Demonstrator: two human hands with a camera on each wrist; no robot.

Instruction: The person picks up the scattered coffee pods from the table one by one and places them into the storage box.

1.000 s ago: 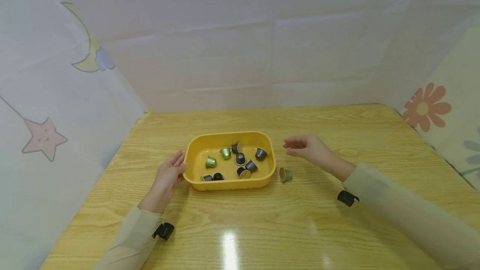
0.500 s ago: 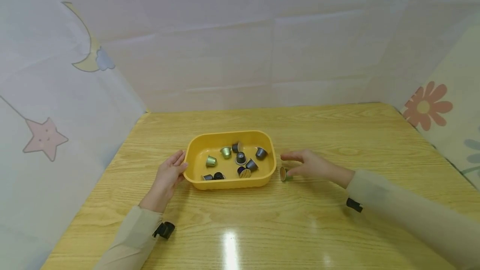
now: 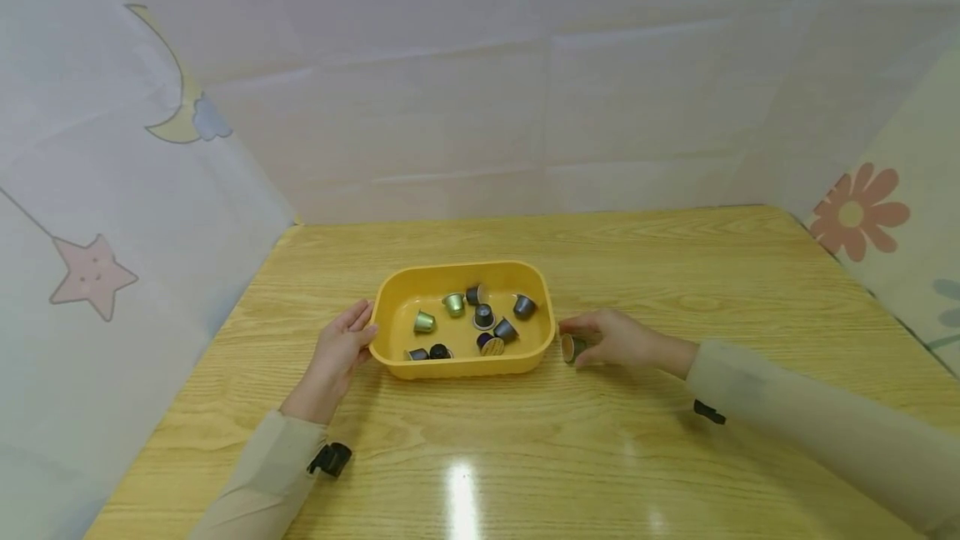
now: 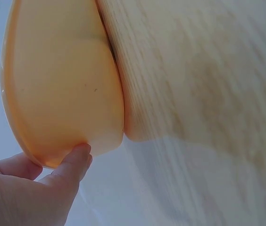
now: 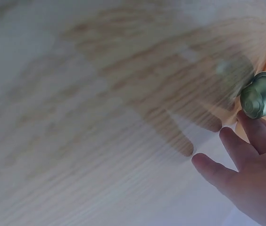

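A yellow plastic tray on the wooden table holds several coffee capsules, among them a light green capsule and a dark grey capsule. My left hand grips the tray's left end, one digit against the outer wall and another at the rim. Just outside the tray's right end lies a green coffee capsule on its side, its foil lid facing left. My right hand pinches it between thumb and fingers. In the right wrist view the green capsule shows its rounded base; the other fingers are spread.
The wooden table reaches back to a pale cloth backdrop. Black wrist devices sit on both sleeves, one on the left and one on the right.
My right hand has come down and toward the viewer onto the loose green capsule, and its thumb and fingers have closed around it. My left hand stays on the tray.
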